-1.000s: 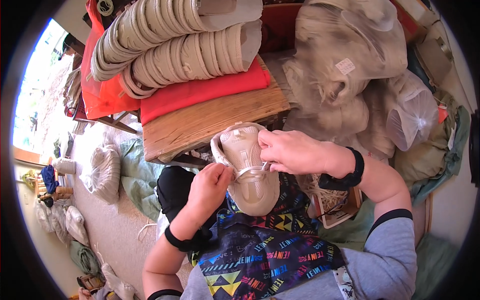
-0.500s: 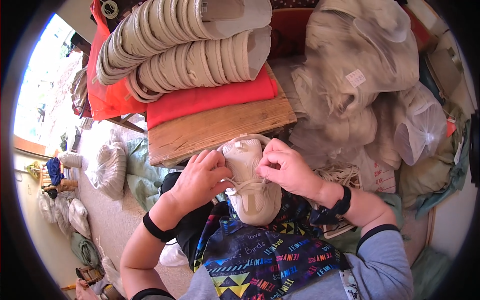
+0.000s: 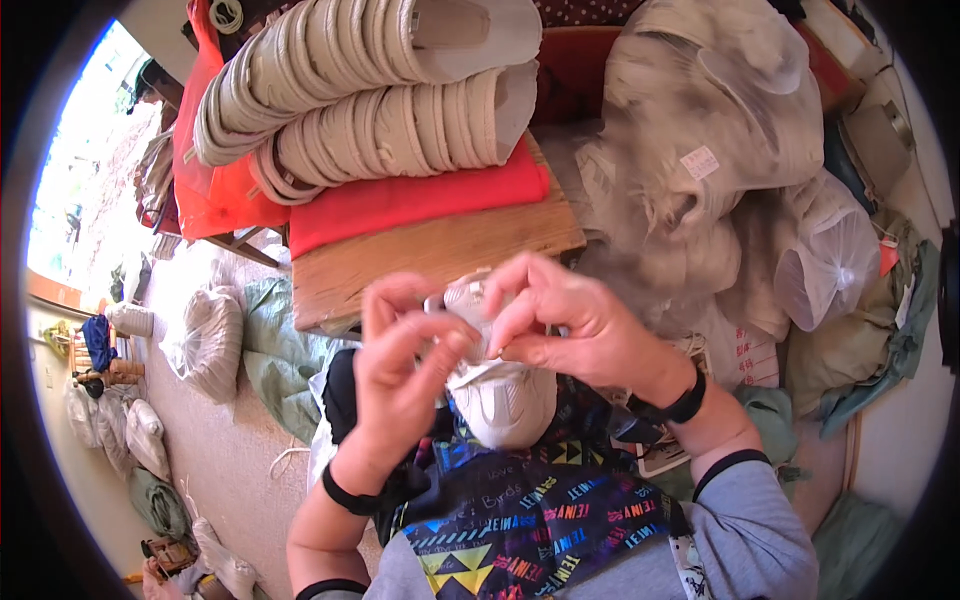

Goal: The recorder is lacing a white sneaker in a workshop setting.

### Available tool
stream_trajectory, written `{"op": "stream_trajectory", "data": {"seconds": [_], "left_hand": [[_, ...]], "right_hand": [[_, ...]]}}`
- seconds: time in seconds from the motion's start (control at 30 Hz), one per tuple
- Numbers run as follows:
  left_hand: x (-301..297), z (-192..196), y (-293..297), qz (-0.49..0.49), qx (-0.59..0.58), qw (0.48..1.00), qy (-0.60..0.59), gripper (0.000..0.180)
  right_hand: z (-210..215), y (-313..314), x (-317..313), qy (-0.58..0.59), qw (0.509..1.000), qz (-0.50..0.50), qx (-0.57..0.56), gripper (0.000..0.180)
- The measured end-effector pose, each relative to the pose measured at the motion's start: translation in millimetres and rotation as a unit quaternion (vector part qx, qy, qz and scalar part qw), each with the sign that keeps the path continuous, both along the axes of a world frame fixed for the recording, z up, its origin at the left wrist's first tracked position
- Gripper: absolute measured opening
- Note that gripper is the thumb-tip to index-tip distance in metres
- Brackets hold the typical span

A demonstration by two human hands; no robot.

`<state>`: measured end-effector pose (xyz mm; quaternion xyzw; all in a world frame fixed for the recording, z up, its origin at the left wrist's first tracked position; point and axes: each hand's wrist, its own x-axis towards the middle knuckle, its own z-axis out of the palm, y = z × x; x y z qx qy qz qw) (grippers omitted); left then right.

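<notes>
A cream-coloured shoe upper [image 3: 503,408] lies over my lap, its rounded toe toward me and its collar against the wooden table's edge. Both my hands are raised over its lacing area, fingertips close together. My left hand [image 3: 405,350] has thumb and forefinger closed in a pinch; what lies between them is blurred. My right hand [image 3: 560,320] pinches what looks like a tip of the pale shoelace between thumb and forefinger. The hands hide much of the tongue and the lace rows.
Stacked cream shoe uppers [image 3: 400,120] rest on red cloth [image 3: 430,200] atop the wooden table [image 3: 430,255]. Large clear plastic bags [image 3: 720,110] of pale pieces crowd the right side. A filled bag [image 3: 205,340] and green sheeting [image 3: 285,355] lie on the floor at left.
My hands have lifted off the sides of the shoe upper and come together above its lacing. My left hand has turned more upright, its fingers raised. The view has shifted slightly.
</notes>
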<state>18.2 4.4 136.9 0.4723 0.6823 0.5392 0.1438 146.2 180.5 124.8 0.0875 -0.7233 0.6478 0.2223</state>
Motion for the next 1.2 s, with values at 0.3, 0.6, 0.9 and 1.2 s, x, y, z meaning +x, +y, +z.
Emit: {"op": "stream_trajectory", "data": {"seconds": [0.3, 0.6, 0.9, 1.2], "left_hand": [[-35.3, 6.7, 15.9, -0.217, -0.113, 0.932, -0.266, 0.027], [-49.8, 0.4, 16.2, -0.133, 0.02, 0.921, -0.365, 0.023], [-246.1, -25.5, -135.8, -0.029, 0.322, 0.824, -0.466, 0.021], [-31.3, -55.3, -67.2, -0.041, -0.038, 0.996, 0.067, 0.022]], "right_hand": [[68.0, -31.8, -11.2, -0.134, 0.97, 0.103, -0.173, 0.011], [125.5, 36.9, 16.5, 0.088, 0.964, -0.22, -0.118, 0.03], [68.2, 210.9, 170.4, 0.195, 0.804, -0.496, -0.264, 0.027], [21.3, 167.1, 145.0, 0.079, 0.811, -0.505, -0.284, 0.026]]}}
